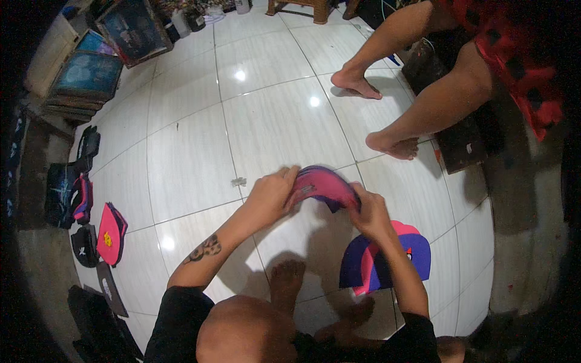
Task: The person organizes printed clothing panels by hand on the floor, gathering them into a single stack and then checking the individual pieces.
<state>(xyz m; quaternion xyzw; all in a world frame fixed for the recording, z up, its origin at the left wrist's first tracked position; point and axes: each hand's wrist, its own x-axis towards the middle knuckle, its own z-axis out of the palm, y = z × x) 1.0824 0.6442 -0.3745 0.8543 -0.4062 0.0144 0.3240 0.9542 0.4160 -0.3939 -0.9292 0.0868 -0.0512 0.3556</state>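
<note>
Between my hands a small stack of pink and purple pieces (324, 183) is bent into an arch above the tiled floor. My left hand (276, 190) grips its left end, with the fingers closed round the edge. At the other end my right hand (371, 213) pinches the stack. Below my right forearm lie purple and pink round-topped pieces (387, 261), overlapping on the floor; the forearm hides part of them. What the pieces are made of I cannot tell.
Pink pieces with a yellow figure (110, 236) and black stacks (85, 245) line the left side. Framed pictures (134, 30) lean at the far left. Another person's bare feet (393, 146) rest at the right, near a dark box (458, 142). Bottles (181, 24) stand at the back.
</note>
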